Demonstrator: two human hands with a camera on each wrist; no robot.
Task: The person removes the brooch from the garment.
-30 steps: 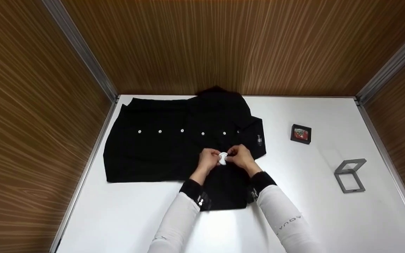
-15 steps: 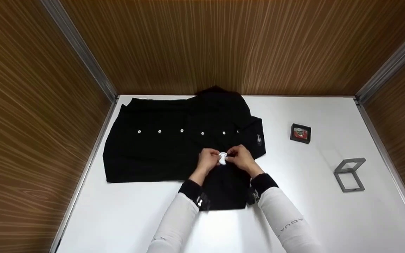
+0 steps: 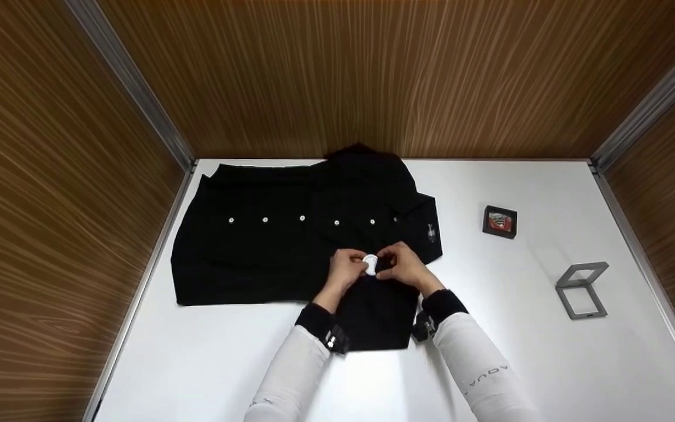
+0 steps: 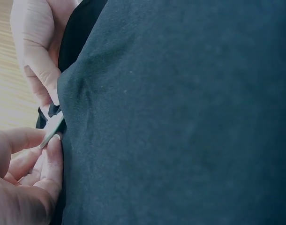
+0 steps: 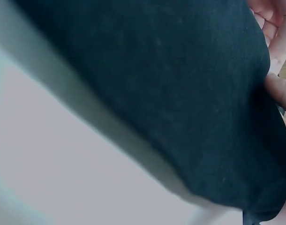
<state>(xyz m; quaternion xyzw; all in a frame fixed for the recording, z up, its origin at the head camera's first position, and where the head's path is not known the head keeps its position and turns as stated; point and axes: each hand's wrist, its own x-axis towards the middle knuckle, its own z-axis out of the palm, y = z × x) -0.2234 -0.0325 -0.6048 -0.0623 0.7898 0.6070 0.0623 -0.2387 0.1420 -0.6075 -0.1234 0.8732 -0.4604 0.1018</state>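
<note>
A black button-up shirt [image 3: 255,258] lies spread on the table, its collar to the right and white buttons down its front. Over the near chest area, my left hand [image 3: 346,271] pinches a small white disc [image 3: 371,265] between thumb and fingers. In the left wrist view the disc [image 4: 52,129] appears edge-on, partly tucked against the raised cloth. My right hand [image 3: 405,265] pinches the shirt fabric just right of the disc. In the right wrist view, the right thumb [image 5: 280,91] presses on the cloth, while draped shirt fabric [image 5: 180,93] hides most of the fingers.
A small black box [image 3: 500,222] with a red and silver item inside sits to the right of the collar. Nearer me, an open grey hinged frame [image 3: 582,291] stands on the white table [image 3: 548,363]. Wood-grain panels [image 3: 361,76] enclose the back and sides.
My right thumb and fingers have spread a little and shifted slightly away from the disc. My left hand keeps its grip on the disc, nearly unmoved.
</note>
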